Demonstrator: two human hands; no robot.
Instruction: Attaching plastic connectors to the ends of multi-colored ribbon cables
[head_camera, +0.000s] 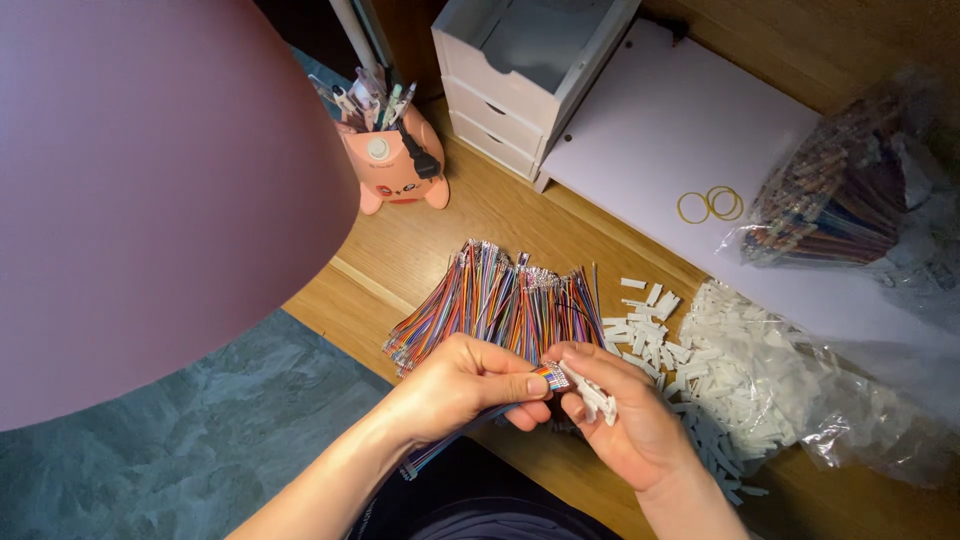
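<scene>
My left hand (462, 385) pinches a flat strip of multicoloured wires (548, 377) near its tip, the rest trailing down towards my lap. My right hand (622, 415) holds a small white plastic connector (592, 393) right against the wire ends. Both hands meet just in front of a fanned pile of coloured wire strips (500, 298) on the wooden desk (440, 240).
Loose white connectors (648, 322) and a clear bag of them (790, 385) lie to the right. Further back are a bag of coloured wires (835, 200), yellow rubber bands (712, 204) on a white sheet, a white drawer unit (520, 70), a pink pen holder (395, 165), and a pink lampshade (150, 190).
</scene>
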